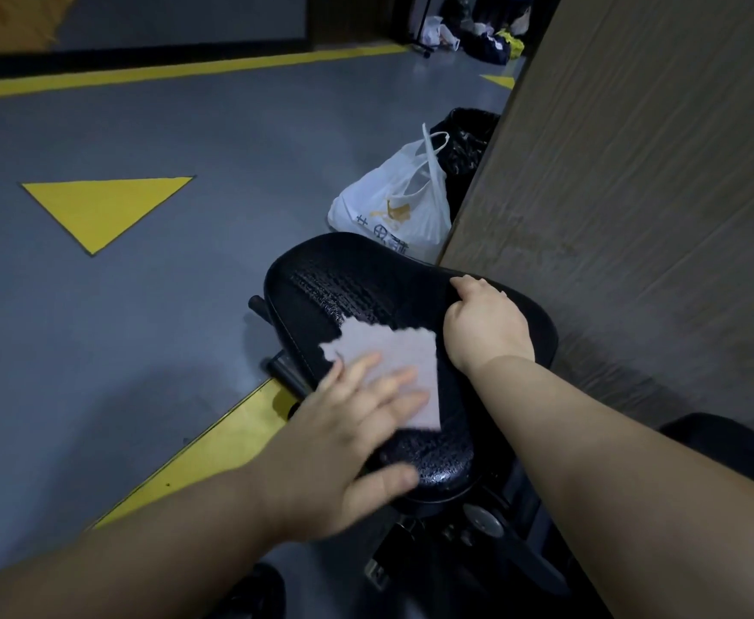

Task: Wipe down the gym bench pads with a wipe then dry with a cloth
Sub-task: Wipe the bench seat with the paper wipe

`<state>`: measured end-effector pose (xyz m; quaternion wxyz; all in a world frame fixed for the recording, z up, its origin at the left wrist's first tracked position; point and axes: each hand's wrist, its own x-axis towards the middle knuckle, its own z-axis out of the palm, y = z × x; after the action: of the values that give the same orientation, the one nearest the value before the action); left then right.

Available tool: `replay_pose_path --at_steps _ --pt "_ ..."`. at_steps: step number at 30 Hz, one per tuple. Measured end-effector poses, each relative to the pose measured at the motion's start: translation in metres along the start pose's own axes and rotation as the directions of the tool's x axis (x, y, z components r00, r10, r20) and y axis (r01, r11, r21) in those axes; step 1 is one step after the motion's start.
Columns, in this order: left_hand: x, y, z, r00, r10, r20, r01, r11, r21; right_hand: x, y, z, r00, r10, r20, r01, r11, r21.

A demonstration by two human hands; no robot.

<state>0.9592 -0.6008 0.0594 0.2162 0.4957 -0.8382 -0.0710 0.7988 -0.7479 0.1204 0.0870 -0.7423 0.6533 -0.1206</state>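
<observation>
Left hand [353, 444] is being pressed flat, fingers straight, onto wipe [404, 355], lying mid-surface on black pad [321, 279]. Pad's right edge is being gripped by right hand [484, 326], fingers curled. Risk: wipe being bunched under palm, patches being missed.

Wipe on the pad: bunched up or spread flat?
Spread flat. The wipe lies open on the black pad, corners showing, pressed by the left hand, fingers straight.

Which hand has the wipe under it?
The left hand, lying flat with straight fingers on the pale wipe. The right hand touches no wipe; it grips the far edge of the black pad.
</observation>
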Motion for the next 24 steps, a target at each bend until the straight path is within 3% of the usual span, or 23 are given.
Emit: replay_pose_path --at_steps 3,5,7,10,17,20,24 --pt "-0.013 -0.007 0.002 0.996 0.087 -0.007 -0.088 0.993 -0.075 -0.001 0.000 -0.001 1.000 0.004 0.011 -0.005 1.000 0.011" --pt "-0.003 -0.023 0.001 0.999 0.047 0.002 -0.047 0.991 -0.125 -0.001 0.000 -0.002 1.000 -0.006 0.011 0.006 1.000 0.004" --pt "0.014 -0.046 -0.003 0.993 -0.121 0.009 0.121 0.983 -0.138 -0.001 0.000 -0.002 1.000 -0.011 0.014 0.011 1.000 -0.003" --pt "0.041 -0.082 -0.014 0.927 -0.375 -0.031 0.370 0.924 -0.095 0.000 0.001 -0.001 1.000 -0.001 0.012 0.001 1.000 -0.007" --pt "0.094 -0.105 -0.035 0.793 -0.606 0.065 0.609 0.784 -0.123 0.001 0.001 0.001 1.000 0.002 0.013 -0.002 1.000 -0.003" --pt "0.082 -0.082 -0.033 0.832 -0.549 0.082 0.553 0.833 -0.027 0.000 0.001 0.000 1.000 0.001 0.022 -0.001 1.000 -0.002" --pt "0.044 -0.025 -0.015 0.966 -0.254 0.050 0.255 0.967 -0.007 0.000 0.000 0.000 1.000 0.005 0.016 -0.005 1.000 0.008"
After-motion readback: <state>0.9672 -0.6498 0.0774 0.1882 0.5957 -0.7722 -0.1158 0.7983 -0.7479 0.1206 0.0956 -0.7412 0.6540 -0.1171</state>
